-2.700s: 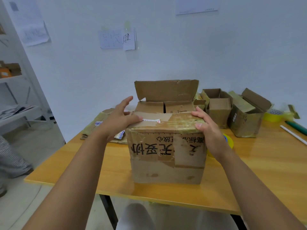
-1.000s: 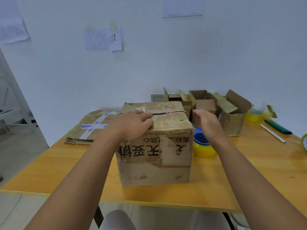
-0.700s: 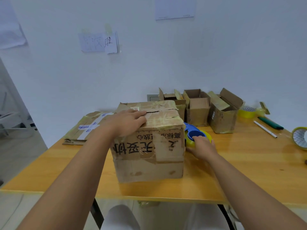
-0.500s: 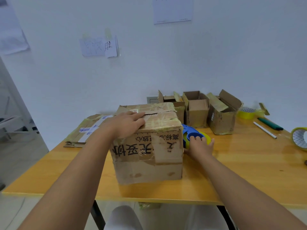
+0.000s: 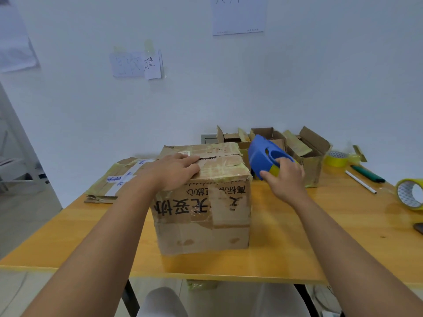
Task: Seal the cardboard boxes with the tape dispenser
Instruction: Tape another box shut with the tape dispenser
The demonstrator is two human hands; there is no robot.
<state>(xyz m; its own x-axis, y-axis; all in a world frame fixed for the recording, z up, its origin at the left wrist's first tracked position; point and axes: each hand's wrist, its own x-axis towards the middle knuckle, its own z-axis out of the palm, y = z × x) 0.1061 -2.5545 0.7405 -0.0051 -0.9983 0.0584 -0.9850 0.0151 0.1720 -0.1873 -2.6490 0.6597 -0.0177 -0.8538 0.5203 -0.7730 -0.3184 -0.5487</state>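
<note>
Two bare hands worked at a cardboard box point(image 5: 201, 197) standing near the front edge of a wooden table point(image 5: 297, 248). Fingers of the left hand point(image 5: 174, 170) lay nearly straight and close together, flat on the box's closed top flaps, with the fingertips point(image 5: 194, 159) touching the seam between the flaps. Fingers of the right hand point(image 5: 286, 177) were curled round the blue tape dispenser point(image 5: 265, 156), some passing through its opening, while the thumb point(image 5: 267, 176) pressed its lower edge beside the yellow tape. The dispenser was held clear of the table, tilted, just beside the box's upper right corner and apart from it. Old yellowish tape crossed the box top, and black printed characters appeared upside down on its front face. Behind the dispenser stood a row of small open boxes point(image 5: 306, 156) against the wall. At the table's left lay a flattened carton point(image 5: 119, 177) bearing white tape. At the right were a yellow tape roll point(image 5: 336, 159), a white pen point(image 5: 361, 185), a green marker point(image 5: 368, 173), and a second tape roll point(image 5: 410, 193) on its edge. Paper notes point(image 5: 137, 65) were fixed to the wall above.
</note>
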